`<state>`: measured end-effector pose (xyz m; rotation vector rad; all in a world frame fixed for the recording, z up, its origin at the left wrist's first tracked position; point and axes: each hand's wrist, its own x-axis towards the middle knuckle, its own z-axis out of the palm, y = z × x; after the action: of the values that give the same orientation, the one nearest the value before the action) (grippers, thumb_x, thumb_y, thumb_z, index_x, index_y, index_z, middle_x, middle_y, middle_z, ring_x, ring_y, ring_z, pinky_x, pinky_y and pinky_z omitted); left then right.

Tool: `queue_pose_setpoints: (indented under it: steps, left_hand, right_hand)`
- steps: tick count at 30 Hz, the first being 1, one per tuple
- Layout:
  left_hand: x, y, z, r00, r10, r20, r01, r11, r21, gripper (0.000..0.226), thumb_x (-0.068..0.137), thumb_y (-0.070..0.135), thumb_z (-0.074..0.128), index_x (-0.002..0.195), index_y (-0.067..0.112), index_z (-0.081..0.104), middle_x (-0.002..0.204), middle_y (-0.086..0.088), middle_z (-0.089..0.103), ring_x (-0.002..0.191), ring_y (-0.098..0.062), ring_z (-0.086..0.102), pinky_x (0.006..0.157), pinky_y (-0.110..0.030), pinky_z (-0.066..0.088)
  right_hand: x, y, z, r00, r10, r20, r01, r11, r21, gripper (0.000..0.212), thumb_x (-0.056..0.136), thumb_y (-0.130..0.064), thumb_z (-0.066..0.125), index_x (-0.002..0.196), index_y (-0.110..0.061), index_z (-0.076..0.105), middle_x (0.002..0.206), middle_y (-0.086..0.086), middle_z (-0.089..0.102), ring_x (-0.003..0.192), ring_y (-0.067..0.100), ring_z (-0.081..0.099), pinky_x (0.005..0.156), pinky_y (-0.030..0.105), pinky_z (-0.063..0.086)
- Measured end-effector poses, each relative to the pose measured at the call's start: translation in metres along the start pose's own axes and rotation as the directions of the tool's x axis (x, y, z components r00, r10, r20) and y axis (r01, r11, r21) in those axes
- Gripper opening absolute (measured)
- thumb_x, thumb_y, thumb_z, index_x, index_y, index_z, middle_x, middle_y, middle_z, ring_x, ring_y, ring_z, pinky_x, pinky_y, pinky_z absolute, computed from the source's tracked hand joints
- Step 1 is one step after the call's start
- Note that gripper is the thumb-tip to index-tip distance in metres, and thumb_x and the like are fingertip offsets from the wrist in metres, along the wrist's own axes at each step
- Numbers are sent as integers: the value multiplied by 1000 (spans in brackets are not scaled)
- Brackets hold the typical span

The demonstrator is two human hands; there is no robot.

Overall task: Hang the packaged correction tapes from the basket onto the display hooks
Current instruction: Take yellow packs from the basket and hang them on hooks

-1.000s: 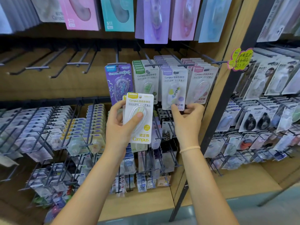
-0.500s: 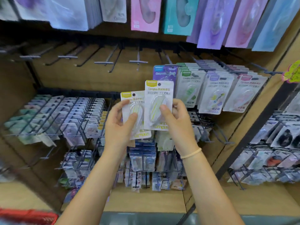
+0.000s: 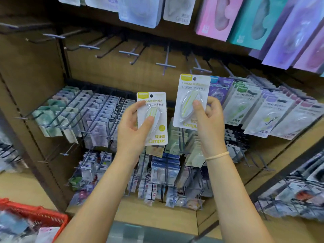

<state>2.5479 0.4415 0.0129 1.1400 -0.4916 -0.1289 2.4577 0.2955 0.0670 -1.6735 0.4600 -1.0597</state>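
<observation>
Stood right behind the person at the stationery rack. Left hand (image 3: 130, 128) was gripping one yellow-tagged packet (image 3: 152, 118) of correction tape, thumb pressed across the clear blister, fingers curled round the card's left edge. Right hand (image 3: 208, 120) held a second yellow-tagged packet (image 3: 190, 100) the same way, thumb on the front, fingers wrapped behind, and that one sat higher and further right, w/ a clear gap between the 2 cards. Both packets were upright, hang holes at the top, neither on a hook. Thin pale band (image 3: 217, 156) on the right wrist. Up above, a row of bare display hooks (image 3: 165, 64) stuck out from the wooden backboard (image 3: 112, 71), nothing hanging on them. Just right of the raised packet the hooks were loaded: a purple-carded pack (image 3: 220, 89), then rows of hanging tape packs (image 3: 268, 109) running off to the right. Lower left had more racks of small carded stuff (image 3: 84, 113), pretty blurry tbh. Red basket (image 3: 35, 215) sat at the near left corner w/ more packs inside, too smeared to make out. Bigger pink, teal & purple carded items (image 3: 254, 20) hung along the top.
</observation>
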Motion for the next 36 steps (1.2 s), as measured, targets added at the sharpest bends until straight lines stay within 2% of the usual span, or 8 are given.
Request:
queue_pose_setpoints:
  steps: [9,14,18,21,24,27,30,36]
  left_hand:
    - [2,8,2,997,7,77,-3,999,-43,42,98,-1,63,135,19,55,120,9,73,110,-8,71,81,-22,57]
    - [4,9,8,993,11,118,1,995,-97,57,97,2,65,137,37,44,115,1,77,107,-17,73,79,-32,61]
    - [6,10,23,987,12,162,4,995,-97,51,95,0,66,134,28,48,110,3,78,101,-14,75,74,-26,59]
    - [11,14,39,980,2,200,15,997,-82,44,92,1,71,130,15,55,114,-4,77,99,-17,76,77,-29,60]
    - [17,17,55,976,21,217,-9,998,-59,45,92,4,73,132,11,56,120,-11,73,102,-22,75,85,-36,62]
    - [26,18,65,976,23,218,-17,999,-31,46,92,6,75,135,10,56,114,-11,74,101,-24,75,87,-40,62]
    - [30,18,69,978,-3,210,9,1000,-27,45,92,7,75,134,10,57,107,-7,76,98,-25,76,88,-45,62]
    - [33,14,64,978,2,207,-12,999,49,44,94,12,74,135,15,57,102,-13,76,90,-26,76,81,-46,61]
  right_hand:
    - [19,10,10,997,73,-30,-75,994,-84,11,100,-33,61,101,-24,55,90,-2,71,81,5,65,74,24,50]
    - [-3,29,2,994,55,-96,-81,953,-291,35,93,-33,71,112,-20,45,111,6,54,99,18,55,89,33,48]
    - [-28,14,-5,1000,2,16,0,993,-117,28,96,-28,67,118,-24,49,107,2,62,92,4,60,81,17,49]
    - [-29,2,-8,987,-66,149,67,998,-6,38,96,-23,68,125,-34,46,108,0,69,96,12,67,84,28,56]
    - [-21,-1,-10,982,-130,134,124,991,52,52,95,-13,69,136,-30,42,104,5,74,94,23,72,85,38,59]
    - [-11,-2,-12,980,-175,89,173,984,30,58,95,-12,68,136,-41,41,97,5,73,87,24,71,80,38,59]
    - [-2,2,-11,982,-167,85,172,984,-56,41,95,-18,67,132,-31,55,93,3,67,76,21,65,68,31,52]
    - [2,9,-8,985,-153,76,159,984,-77,38,95,-21,66,131,-30,58,96,11,66,79,31,65,71,39,55]
